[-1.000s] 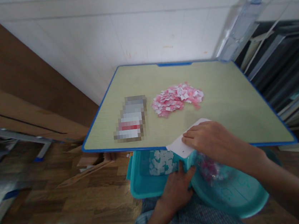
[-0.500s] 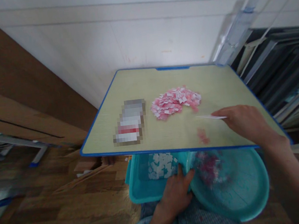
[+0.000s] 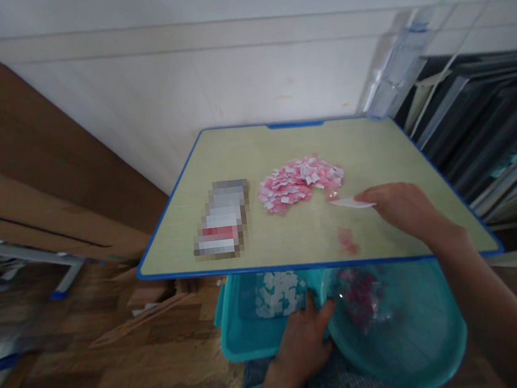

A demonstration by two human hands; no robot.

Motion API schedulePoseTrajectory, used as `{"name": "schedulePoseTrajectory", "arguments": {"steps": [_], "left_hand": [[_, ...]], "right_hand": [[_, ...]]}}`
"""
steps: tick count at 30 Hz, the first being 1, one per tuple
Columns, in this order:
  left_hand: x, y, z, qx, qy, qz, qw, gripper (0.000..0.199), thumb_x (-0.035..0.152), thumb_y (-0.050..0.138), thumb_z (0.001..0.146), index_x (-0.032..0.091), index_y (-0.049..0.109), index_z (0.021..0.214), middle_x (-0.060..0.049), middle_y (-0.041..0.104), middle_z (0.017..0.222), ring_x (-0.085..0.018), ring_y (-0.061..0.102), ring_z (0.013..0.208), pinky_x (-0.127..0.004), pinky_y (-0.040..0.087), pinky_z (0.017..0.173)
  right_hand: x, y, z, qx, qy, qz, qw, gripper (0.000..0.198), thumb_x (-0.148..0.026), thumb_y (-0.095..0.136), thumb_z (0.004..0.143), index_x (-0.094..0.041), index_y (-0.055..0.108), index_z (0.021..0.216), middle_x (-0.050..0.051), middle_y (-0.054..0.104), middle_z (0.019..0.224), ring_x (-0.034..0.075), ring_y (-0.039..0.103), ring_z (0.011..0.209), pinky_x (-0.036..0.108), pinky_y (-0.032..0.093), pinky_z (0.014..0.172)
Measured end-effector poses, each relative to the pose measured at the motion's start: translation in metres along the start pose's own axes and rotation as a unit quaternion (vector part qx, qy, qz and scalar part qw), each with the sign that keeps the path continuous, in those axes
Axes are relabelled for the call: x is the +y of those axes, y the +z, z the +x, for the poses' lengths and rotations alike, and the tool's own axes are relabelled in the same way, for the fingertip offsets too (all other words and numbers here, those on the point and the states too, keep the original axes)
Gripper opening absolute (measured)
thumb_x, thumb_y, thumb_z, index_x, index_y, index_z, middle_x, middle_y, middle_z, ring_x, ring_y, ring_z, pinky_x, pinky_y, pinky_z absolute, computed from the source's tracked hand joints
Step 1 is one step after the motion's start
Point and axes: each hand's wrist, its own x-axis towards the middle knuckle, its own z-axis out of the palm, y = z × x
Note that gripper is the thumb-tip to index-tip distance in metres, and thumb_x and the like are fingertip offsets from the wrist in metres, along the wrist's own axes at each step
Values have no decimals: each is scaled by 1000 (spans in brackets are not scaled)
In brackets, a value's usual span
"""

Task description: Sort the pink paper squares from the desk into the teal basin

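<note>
Your white card (image 3: pixel 353 202) is gripped between the fingers of your right hand (image 3: pixel 395 209), its tip close to the near right end of the pile (image 3: pixel 301 183) of pink-and-white pieces, midway across the surface (image 3: pixel 235 153). You seem to be parting a few pieces from the pile; the next move likely calls for a low, light stroke toward you that leaves the rest undisturbed. Count one card, one pile and, nearer you than it, one small pink cluster (image 3: pixel 348 240); single pieces are too many to count. Left of the pile lies one flat object (image 3: pixel 221 217), too blurred to name. Below the pile, toward you, stand one tub (image 3: pixel 245 348) with white pieces (image 3: pixel 279 294) and one basin (image 3: pixel 422 318) with a pink clump (image 3: pixel 362 297). Your left hand (image 3: pixel 305 338) rests where they meet; whether its fingers grip a rim, you cannot tell.
</note>
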Motion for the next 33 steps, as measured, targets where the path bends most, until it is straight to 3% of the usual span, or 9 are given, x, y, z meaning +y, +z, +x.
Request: {"name": "schedulePoseTrajectory", "arguments": {"steps": [5, 8, 10, 15, 33], "left_hand": [[0, -1, 0, -10, 1, -5, 1000, 64, 20, 50, 78, 32, 32, 138, -12, 33, 144, -30, 57, 103, -43, 43, 88], [0, -1, 0, -9, -3, -8, 1000, 65, 20, 51, 77, 32, 32, 139, -11, 33, 144, -30, 57, 103, -43, 43, 89], [0, -1, -1, -7, -5, -8, 1000, 65, 21, 51, 78, 31, 32, 139, -11, 33, 144, -30, 58, 103, -43, 43, 89], [0, -1, 0, -10, -6, -3, 1000, 64, 22, 51, 79, 30, 32, 140, -13, 31, 146, -30, 57, 104, -43, 42, 89], [-3, -10, 2, 12, 19, 19, 1000, 57, 33, 51, 82, 30, 34, 137, -14, 40, 140, -30, 59, 101, -40, 43, 86]], "right_hand": [[10, -14, 4, -52, 19, -3, 998, 34, -23, 40, 90, -29, 70, 106, 5, 73, 95, 22, 66, 88, 29, 44, 66], [9, -12, 14, -34, 71, -15, 997, 37, -29, 36, 94, -26, 67, 112, 9, 72, 97, 24, 66, 89, 32, 44, 68], [4, -7, 18, -30, 83, -24, 996, 38, -25, 35, 93, -26, 67, 112, 10, 72, 98, 25, 66, 87, 33, 44, 67], [-8, 1, 19, -37, 69, -32, 996, 42, -12, 35, 88, -24, 68, 111, 11, 70, 105, 26, 65, 91, 34, 45, 69], [15, -12, 38, -98, 9, -24, 995, 35, -24, 43, 89, -25, 67, 114, 11, 71, 102, 23, 63, 96, 29, 42, 72]]}}
